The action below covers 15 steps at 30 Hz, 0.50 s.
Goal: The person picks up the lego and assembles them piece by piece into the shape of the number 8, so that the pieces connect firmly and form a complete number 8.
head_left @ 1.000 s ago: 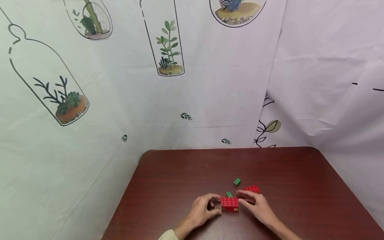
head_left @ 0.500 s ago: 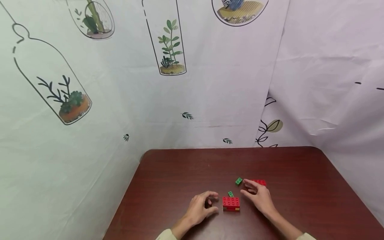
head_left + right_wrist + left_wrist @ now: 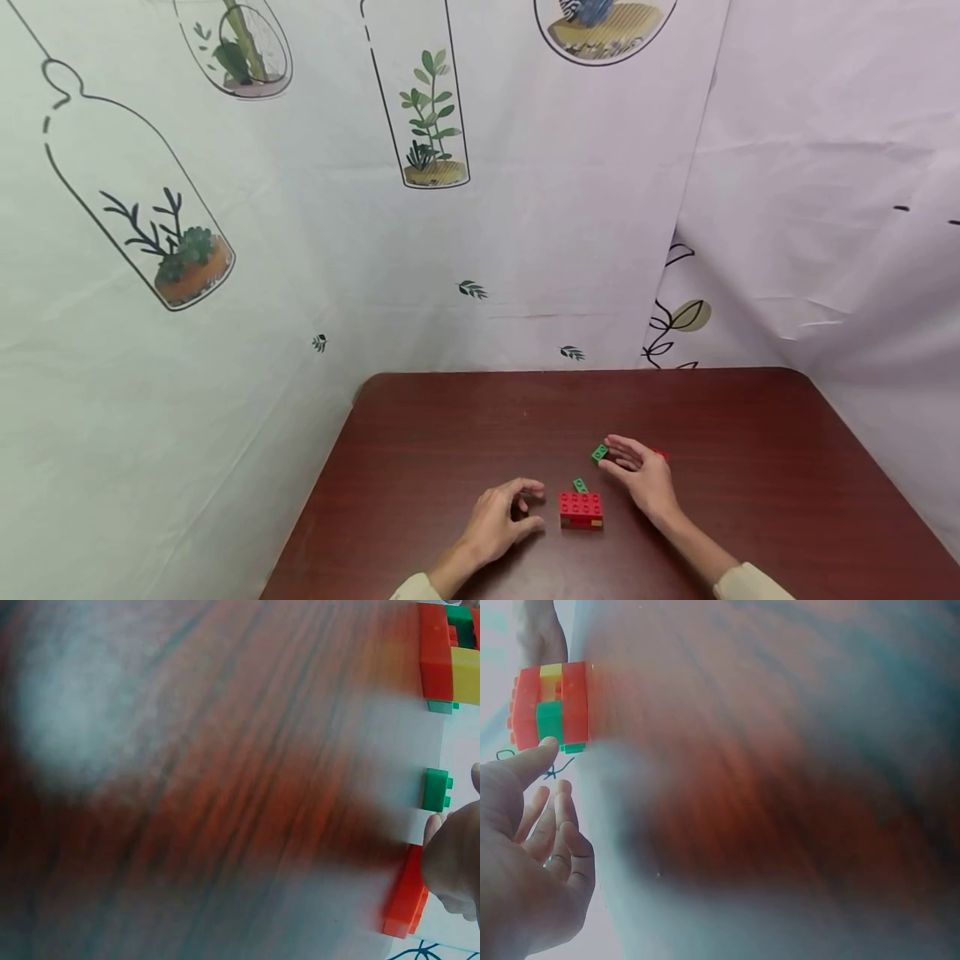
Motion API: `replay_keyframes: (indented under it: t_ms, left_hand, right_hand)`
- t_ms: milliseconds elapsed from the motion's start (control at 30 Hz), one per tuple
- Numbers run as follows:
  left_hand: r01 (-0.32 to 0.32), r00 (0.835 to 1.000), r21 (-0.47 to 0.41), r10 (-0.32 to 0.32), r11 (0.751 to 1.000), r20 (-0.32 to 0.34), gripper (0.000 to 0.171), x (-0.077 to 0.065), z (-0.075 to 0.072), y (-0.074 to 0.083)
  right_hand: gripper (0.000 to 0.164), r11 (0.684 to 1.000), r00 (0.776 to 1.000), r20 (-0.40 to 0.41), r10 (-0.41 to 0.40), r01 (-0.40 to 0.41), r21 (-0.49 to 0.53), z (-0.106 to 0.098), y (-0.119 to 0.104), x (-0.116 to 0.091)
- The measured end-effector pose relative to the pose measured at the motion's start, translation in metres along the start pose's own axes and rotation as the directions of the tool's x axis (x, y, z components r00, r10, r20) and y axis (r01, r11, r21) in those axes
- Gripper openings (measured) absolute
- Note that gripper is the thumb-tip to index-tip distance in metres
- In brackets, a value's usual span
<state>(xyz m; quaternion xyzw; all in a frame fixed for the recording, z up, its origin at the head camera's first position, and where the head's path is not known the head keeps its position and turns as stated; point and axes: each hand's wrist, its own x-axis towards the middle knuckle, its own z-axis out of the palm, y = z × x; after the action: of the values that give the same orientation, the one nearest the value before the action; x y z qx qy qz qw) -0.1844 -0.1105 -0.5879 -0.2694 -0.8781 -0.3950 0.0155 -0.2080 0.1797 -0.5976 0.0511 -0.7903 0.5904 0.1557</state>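
Observation:
A stack of toy building bricks [image 3: 581,510] stands on the table, red on top and bottom, with green and yellow bricks [image 3: 551,671] between. My left hand [image 3: 501,518] is just left of it, fingers loosely bent and nothing in them. Over the table's middle, my right hand [image 3: 643,479] reaches with parted fingers, its fingertips right beside a small green brick [image 3: 600,453]. The right wrist view shows that green brick [image 3: 435,790] standing apart from the hand. Behind the right hand lies another red brick [image 3: 405,892], mostly covered in the head view.
A second small green brick [image 3: 580,485] lies just behind the stack. The dark red-brown table [image 3: 450,417] has rounded far corners. White cloth [image 3: 525,250] printed with plants in jars hangs behind and on both sides.
My right hand has left the stack, moving away and to the right, then over to the far green brick. The left hand has drawn slightly back from the stack. The view has shifted slightly.

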Motion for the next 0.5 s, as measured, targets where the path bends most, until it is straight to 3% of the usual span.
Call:
replay_keyframes:
  t_ms: [267,500]
  left_hand:
    - [-0.007,1.000,-0.002,0.007,1.000,0.003,0.043,0.000,0.002,0.001]
    - [-0.051,0.999,-0.006,0.051,0.999,-0.016,0.043,-0.001,0.002,0.003]
  right_hand:
    - [0.046,1.000,0.999,-0.035,0.003,-0.003,0.019,0.008,-0.001,0.003]
    - [0.049,1.000,1.000,-0.014,0.025,-0.025,-0.019,0.012,0.001,0.002]
